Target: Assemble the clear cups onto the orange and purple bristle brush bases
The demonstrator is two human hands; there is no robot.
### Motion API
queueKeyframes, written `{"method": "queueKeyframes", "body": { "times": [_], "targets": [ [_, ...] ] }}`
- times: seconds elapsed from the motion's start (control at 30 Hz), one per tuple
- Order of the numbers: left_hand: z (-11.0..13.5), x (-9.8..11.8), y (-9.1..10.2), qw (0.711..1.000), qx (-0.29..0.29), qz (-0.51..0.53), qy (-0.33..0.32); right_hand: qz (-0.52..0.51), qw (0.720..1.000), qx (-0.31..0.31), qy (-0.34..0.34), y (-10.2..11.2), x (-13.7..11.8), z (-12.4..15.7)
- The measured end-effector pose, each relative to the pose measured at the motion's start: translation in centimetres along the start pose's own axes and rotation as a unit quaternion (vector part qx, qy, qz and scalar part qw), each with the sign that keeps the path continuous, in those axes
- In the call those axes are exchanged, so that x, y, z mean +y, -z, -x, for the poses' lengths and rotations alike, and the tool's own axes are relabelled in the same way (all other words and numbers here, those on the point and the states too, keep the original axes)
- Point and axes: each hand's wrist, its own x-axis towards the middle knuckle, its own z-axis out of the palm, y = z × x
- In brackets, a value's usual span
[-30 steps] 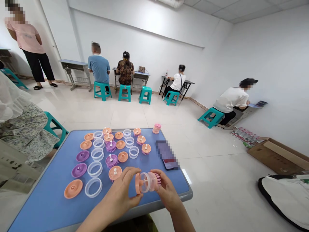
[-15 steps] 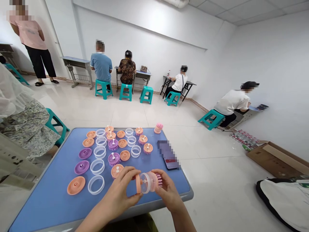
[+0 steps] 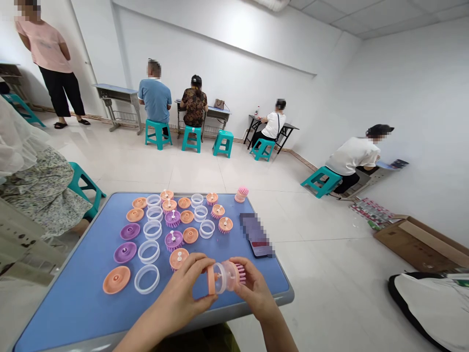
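My left hand [image 3: 185,286] grips an orange round cap [image 3: 211,280] by its rim, between thumb and fingers. My right hand [image 3: 255,288] holds a brush head [image 3: 231,275] with pink bristles turned to the right. Between cap and brush head sits a clear plastic ring [image 3: 220,277], lined up with both; the cap's inner stem shows through it. Whether the parts are locked together I cannot tell. Left of my hands lie an orange brush head [image 3: 179,259] with a white stem, another clear ring [image 3: 147,279] and an orange cap [image 3: 116,279].
On the blue table [image 3: 73,303] stand rows of orange and purple caps, clear rings and bristled heads. A phone [image 3: 256,235] lies at the right, with a pink brush [image 3: 241,194] behind it. People sit at desks along the walls. A cardboard box [image 3: 414,242] is on the floor.
The clear ring and the orange cap are closer together now, the gap between them having narrowed. Both hands keep nearly the same place and grip.
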Motion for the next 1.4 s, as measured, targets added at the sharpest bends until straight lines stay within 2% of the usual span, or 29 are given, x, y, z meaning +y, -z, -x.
{"method": "queueKeyframes", "body": {
  "times": [0.6, 1.4],
  "targets": [
    [0.16, -0.39, -0.29, 1.000, 0.005, -0.008, -0.009, 0.009, 1.000, 0.009, -0.006, -0.11, -0.21, 0.18],
    [0.34, -0.68, -0.28, 1.000, -0.001, -0.024, -0.008, 0.048, 0.999, -0.003, 0.018, -0.06, -0.57, 0.18]
  ]
}}
